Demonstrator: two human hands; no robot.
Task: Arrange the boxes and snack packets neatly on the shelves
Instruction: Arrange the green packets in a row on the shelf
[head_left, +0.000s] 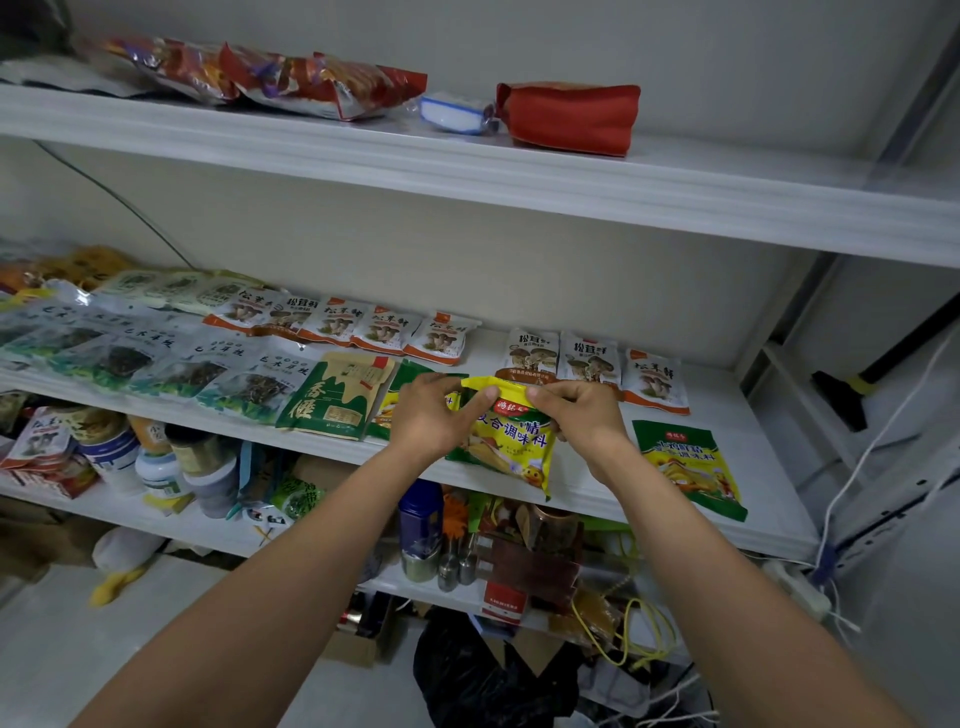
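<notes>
Head view, facing white shelves stocked with food packets. Shows two bare arms reaching up from the bottom of the frame toward the middle shelf (769, 483). Close together there, the left hand (434, 415) and the right hand (582, 415), each clamped on the folded top edge of one yellow and green seasoning packet (511, 447), pinching it between thumb and fingers at opposite corners. Packet held at the front of the middle shelf, lower end hanging past the shelf's front lip; cannot tell whether it touches the board.

Just right of it, lying flat on the same shelf and apart from both hands, a matching packet (688, 467). Behind the right hand, three mushroom packets (589, 358) side by side. Further left along the back, a row of mushroom packets (384, 330), overlapping. Left of the left hand, a green and tan pouch (337, 395), and partly under that hand a green packet (410, 374). Beyond these, overlapping packets of dark dried greens (156, 358) running to the left edge.

On the top shelf (467, 171), crumpled red snack bags (291, 78), a small white and blue packet (452, 111) and a red pouch (569, 117). On the lower shelf, jars (161, 467) and a blue tin (421, 512). Below, on the floor, a black bag (467, 670).
</notes>
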